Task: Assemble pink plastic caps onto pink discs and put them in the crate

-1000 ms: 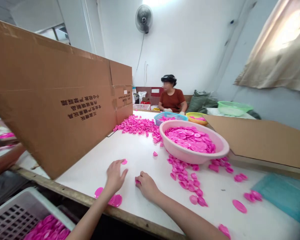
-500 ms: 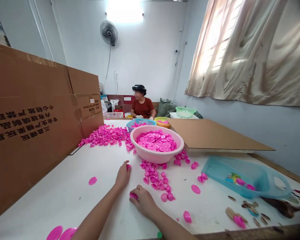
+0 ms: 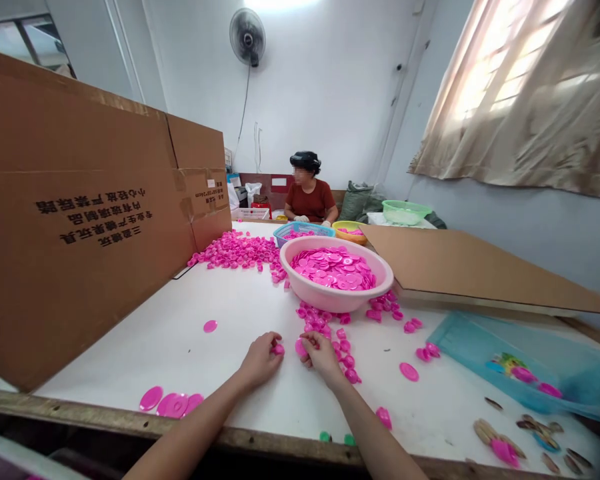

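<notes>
My left hand point(image 3: 260, 361) is closed on a small pink plastic cup point(image 3: 279, 349), held just over the white tabletop. A little to its right, my right hand point(image 3: 324, 360) pinches a pink plastic disc point(image 3: 300, 347) by its edge. The two pieces face each other with a gap between them. Beside my right hand lies a loose trail of small pink cups point(image 3: 349, 361), partly covered by it. Behind both hands stands a pale pink basin point(image 3: 325, 298), heaped with pink discs point(image 3: 333, 267).
A tall cardboard box point(image 3: 105, 267) walls off the left. More pink cups point(image 3: 243, 250) are piled beyond. Loose discs point(image 3: 177, 404) lie near the front edge. At right are a cardboard sheet point(image 3: 460, 270), a blue translucent scoop point(image 3: 465, 340) and shells. Across the table sits a co-worker point(image 3: 310, 197).
The camera view has shifted, showing more of the front edge. My hands have come closer together. My right hand has risen from the tabletop with a disc showing in its fingers.
</notes>
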Demonstrator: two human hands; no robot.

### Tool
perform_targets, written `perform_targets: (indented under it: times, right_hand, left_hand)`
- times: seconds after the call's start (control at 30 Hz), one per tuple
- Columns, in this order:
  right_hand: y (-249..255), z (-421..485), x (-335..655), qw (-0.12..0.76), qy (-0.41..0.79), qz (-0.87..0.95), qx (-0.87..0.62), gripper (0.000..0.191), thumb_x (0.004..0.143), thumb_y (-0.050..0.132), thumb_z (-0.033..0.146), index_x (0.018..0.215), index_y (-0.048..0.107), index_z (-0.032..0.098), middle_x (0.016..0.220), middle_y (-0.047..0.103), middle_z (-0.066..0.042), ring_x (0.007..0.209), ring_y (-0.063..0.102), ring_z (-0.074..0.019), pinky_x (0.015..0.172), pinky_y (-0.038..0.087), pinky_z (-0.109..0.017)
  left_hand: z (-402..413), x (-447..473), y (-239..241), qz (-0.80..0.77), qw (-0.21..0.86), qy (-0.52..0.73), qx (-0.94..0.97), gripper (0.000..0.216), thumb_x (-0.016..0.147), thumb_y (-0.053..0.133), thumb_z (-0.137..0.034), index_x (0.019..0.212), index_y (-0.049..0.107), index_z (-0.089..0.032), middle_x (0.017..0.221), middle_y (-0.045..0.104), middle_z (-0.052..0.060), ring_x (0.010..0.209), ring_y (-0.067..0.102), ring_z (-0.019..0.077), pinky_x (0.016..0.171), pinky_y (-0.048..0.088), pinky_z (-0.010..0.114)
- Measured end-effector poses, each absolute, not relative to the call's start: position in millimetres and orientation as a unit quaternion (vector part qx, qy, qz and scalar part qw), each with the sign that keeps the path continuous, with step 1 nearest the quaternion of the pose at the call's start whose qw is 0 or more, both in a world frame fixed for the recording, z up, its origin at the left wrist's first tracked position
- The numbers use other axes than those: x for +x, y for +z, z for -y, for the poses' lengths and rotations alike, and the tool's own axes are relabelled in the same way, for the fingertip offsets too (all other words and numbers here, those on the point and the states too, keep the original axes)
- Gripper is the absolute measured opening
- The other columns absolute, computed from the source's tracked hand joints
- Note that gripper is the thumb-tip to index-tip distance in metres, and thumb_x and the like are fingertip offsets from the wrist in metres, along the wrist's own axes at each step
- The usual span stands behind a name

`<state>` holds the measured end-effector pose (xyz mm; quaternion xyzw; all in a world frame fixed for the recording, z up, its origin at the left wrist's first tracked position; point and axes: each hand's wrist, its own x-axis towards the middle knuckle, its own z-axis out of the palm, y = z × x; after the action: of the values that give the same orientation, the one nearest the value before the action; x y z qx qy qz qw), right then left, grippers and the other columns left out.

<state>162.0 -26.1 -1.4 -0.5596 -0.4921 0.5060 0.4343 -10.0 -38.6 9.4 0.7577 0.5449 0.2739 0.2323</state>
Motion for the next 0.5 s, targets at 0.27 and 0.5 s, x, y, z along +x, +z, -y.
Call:
perform_targets:
  times: [0.27, 0.5]
  right_hand:
    - [0, 10, 123, 0.35, 0.498, 0.552, -0.571, 0.007, 0.073, 0.052, 0.019, 0.077, 0.056, 0.014, 0.053, 0.056, 0.0, 0.041, 0.05, -0.0095, 0.038, 0.037, -0.018]
    - [6, 13, 117, 0.275, 0.518, 0.564, -0.581, 0.006, 0.073, 0.049, 0.014, 0.068, 0.046, 0.016, 0.036, 0.048, 0.003, 0.035, 0.052, -0.0153, 0.035, 0.041, -0.023]
  left_hand:
    - [38, -11, 1, -0.547, 0.282, 0.332, 0.714, 0.043, 0.067, 0.054, -0.029, 0.106, 0.039, -0.021, 0.082, 0.06, 0.0, 0.059, 0.049, 0.0093, 0.058, 0.038, 0.023]
    - [41, -15, 5, -0.515, 0.332, 0.342, 0.712, 0.044, 0.063, 0.056, -0.026, 0.104, 0.04, -0.02, 0.074, 0.061, -0.001, 0.061, 0.052, 0.0105, 0.059, 0.039, 0.022]
